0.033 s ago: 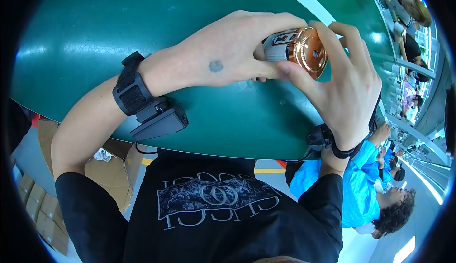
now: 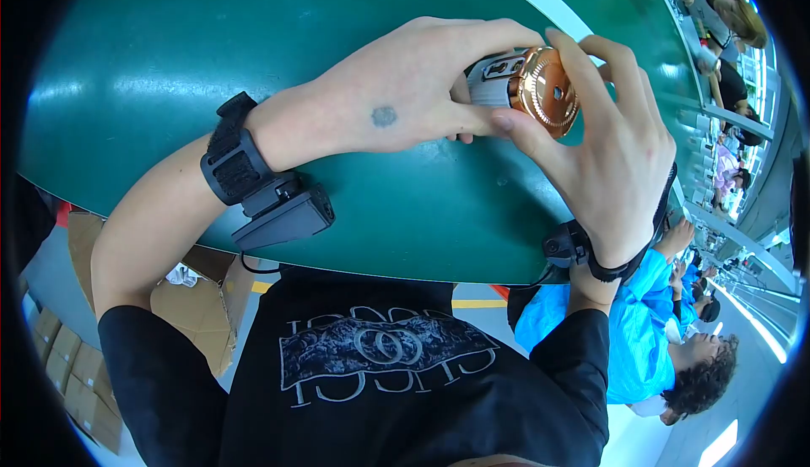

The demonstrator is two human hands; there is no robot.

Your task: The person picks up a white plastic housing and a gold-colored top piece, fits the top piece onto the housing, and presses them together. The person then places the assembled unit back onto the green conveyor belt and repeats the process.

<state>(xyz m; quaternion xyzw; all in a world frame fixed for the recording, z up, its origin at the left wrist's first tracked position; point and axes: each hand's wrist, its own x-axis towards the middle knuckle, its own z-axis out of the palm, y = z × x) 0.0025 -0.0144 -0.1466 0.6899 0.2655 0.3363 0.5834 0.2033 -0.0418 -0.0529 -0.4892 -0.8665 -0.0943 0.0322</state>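
Far left, low beneath the table edge: stacked brown cartons [image 2: 89, 383], then an open cardboard box [image 2: 196, 328] with something white [image 2: 181, 275] inside. Moving right, past a black wrist device [image 2: 287, 218]: stretching left hand [image 2: 413, 87] across the green table [image 2: 253, 37], back upward, wrapping a pale cylinder [image 2: 488, 91] and hiding much of it. Tilted there between both hands, copper cap [image 2: 550, 100] toward the right! Next, arching right hand [image 2: 616, 159] over that cap, thumb at its lower rim. Rightmost, close by: a blue-jacketed co-worker [image 2: 641, 332].
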